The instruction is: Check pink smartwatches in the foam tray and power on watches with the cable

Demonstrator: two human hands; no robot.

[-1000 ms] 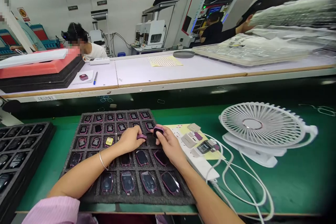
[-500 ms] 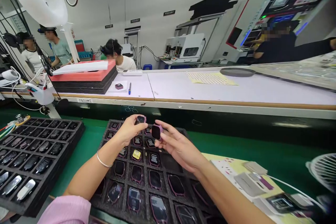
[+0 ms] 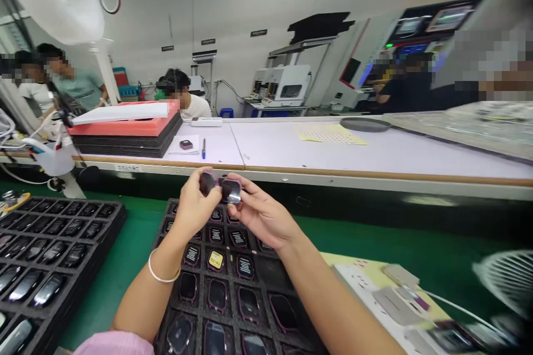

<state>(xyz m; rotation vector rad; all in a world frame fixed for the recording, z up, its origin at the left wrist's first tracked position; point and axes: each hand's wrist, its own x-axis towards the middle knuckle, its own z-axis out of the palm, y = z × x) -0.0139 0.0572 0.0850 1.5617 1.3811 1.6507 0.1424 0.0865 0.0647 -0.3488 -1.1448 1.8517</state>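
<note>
My left hand (image 3: 196, 202) is closed on a smartwatch body (image 3: 207, 182) with a dark screen and purple rim. My right hand (image 3: 266, 212) grips a second smartwatch body (image 3: 231, 191), its dark screen catching a bright reflection. The two watches are held side by side, close together, above a black foam tray (image 3: 272, 272). In that tray sit several purple-rimmed watch bodies, some with white text lit. One of them shows a yellow screen (image 3: 216, 260). Part of the tray is hidden under my arms.
Another foam tray (image 3: 97, 252) of watches stands at left on the green bench. Charging blocks (image 3: 395, 305) and a fan (image 3: 506, 277) are at right. A raised white shelf (image 3: 270, 150) carries foam sheets (image 3: 125, 141), a pen (image 3: 204, 148) and a watch (image 3: 186, 144). Co-workers sit beyond.
Both hands have risen and moved slightly left, bringing the two watches closer together. The watch in my right hand has tilted and now reflects light. The camera view has shifted a little.
</note>
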